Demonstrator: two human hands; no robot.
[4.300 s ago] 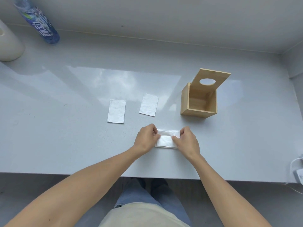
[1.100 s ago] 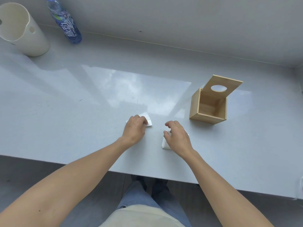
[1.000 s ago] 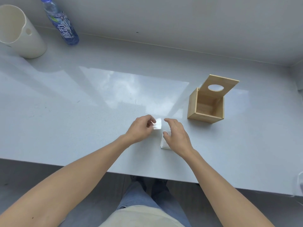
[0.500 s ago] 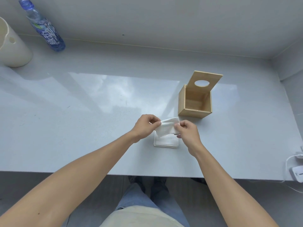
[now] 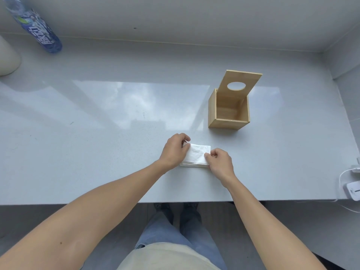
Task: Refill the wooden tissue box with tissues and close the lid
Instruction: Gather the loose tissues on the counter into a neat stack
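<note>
A small stack of white folded tissues (image 5: 197, 155) lies on the grey counter (image 5: 97, 133) near its front edge. My left hand (image 5: 174, 151) pinches the stack's left end and my right hand (image 5: 220, 162) pinches its right front corner; the top tissue rests on the pile. The wooden tissue box (image 5: 228, 112) stands behind and to the right of the stack, a short gap away. It looks empty inside. Its hinged lid (image 5: 241, 82), with an oval hole, is tilted up and back.
A blue-labelled water bottle (image 5: 37, 30) lies at the far left by the wall, with a cream cylindrical container (image 5: 7, 57) at the left edge. A white device with a cable (image 5: 352, 190) sits at the counter's right front corner. Walls bound the back and right.
The loose tissues from the counter's middle have been gathered. In the last half second both hands lowered the lifted tissue flat onto the stack.
</note>
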